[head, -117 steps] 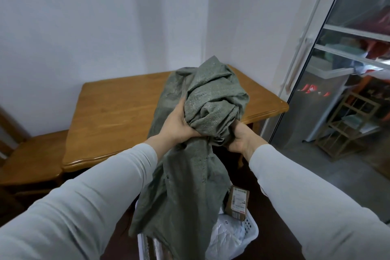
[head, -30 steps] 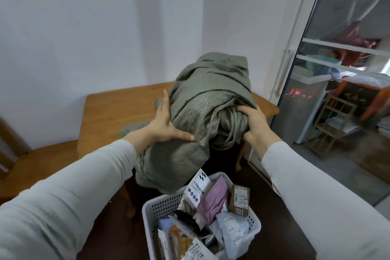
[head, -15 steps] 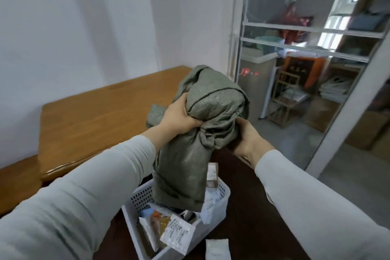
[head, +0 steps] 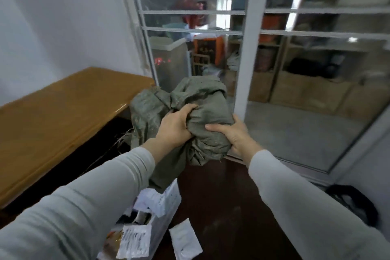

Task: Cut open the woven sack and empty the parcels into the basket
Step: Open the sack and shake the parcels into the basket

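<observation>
The grey-green woven sack (head: 202,101) is bunched into a crumpled bundle in front of me at chest height. My left hand (head: 174,127) grips a fold on its left side. My right hand (head: 234,135) clasps the bundle from the right and below. A loose end of the sack hangs down under my left forearm, over the white basket (head: 166,215). The basket stands on the dark floor at the bottom centre, with several white and brown parcels (head: 133,243) in it. One white parcel (head: 184,241) lies on the floor just right of the basket.
A wooden table (head: 63,112) runs along the white wall on the left. A glass sliding door (head: 249,48) with a white frame stands ahead, storage clutter behind it. A black bag (head: 356,202) lies on the floor at the lower right.
My view has swung right, from the table towards the glass door. Both hands have gathered the sack into a tighter bundle. The basket has slid to the bottom edge of view.
</observation>
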Demonstrator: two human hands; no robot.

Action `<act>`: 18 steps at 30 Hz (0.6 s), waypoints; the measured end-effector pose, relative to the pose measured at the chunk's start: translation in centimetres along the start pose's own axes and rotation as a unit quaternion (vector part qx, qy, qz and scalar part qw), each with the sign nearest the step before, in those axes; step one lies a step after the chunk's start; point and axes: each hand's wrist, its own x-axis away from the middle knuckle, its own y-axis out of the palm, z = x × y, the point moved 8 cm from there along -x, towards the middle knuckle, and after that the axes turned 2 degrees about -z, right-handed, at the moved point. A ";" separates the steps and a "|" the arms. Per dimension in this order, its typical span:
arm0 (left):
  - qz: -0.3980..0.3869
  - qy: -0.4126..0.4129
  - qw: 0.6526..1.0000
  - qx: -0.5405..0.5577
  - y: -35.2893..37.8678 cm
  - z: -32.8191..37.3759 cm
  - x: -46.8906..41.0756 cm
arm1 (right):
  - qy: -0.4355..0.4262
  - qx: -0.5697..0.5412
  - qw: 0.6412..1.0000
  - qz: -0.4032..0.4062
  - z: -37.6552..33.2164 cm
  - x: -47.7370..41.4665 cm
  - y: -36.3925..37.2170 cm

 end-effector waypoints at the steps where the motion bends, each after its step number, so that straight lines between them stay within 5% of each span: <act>1: -0.042 -0.015 0.999 0.013 1.7 0.4 -0.6 | -0.002 -0.019 0.999 0.038 0.3 0.1 -2.1; 8: -0.346 -0.057 0.936 0.011 10.3 3.2 -2.0 | -0.008 -0.149 0.969 0.198 2.7 3.4 -14.5; 11: -0.377 -0.125 0.908 0.133 13.4 4.8 -2.6 | -0.006 -0.190 0.962 0.198 3.3 5.0 -17.8; 15: -0.388 -0.148 0.826 0.382 17.1 11.4 -3.1 | 0.020 -0.280 0.939 0.198 4.8 7.3 -21.1; 18: -0.373 -0.128 0.822 0.410 19.5 16.6 -3.4 | 0.017 -0.340 0.923 0.182 6.1 9.0 -24.1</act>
